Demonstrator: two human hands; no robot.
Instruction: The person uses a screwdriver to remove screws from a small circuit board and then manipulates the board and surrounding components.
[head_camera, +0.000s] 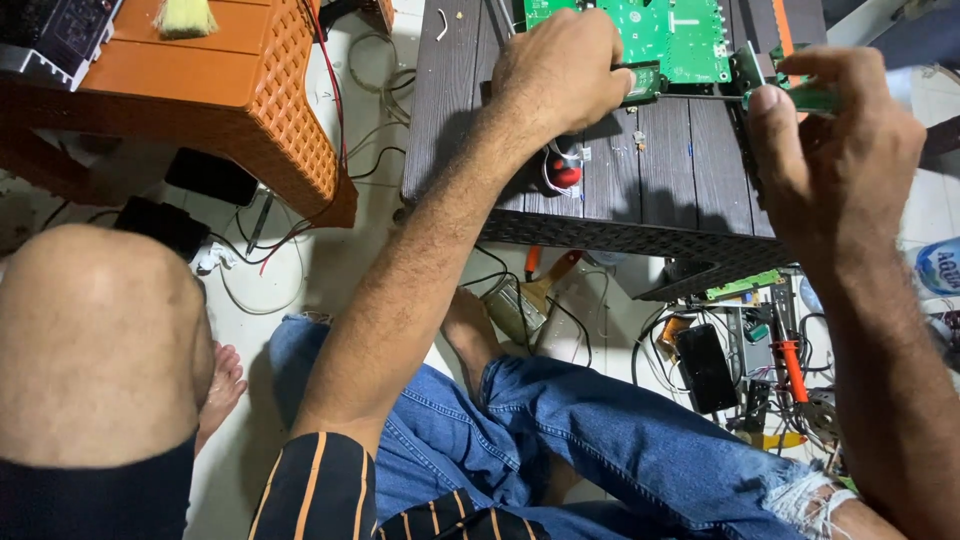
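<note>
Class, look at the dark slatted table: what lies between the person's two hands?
In the head view, a slim screwdriver shaft spans from the right hand to the left hand, crossing the green circuit board's edge.

Bare dark table (640, 190) below circuit board (665, 35) — seemingly passable.

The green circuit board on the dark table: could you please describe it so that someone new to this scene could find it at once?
Start at the dark slatted table in the upper middle of the head view. At its far edge, between the left hand and the right hand, lies the green circuit board. It is the large bright green flat panel with white markings, unlike the small red part nearer on the table.
</note>
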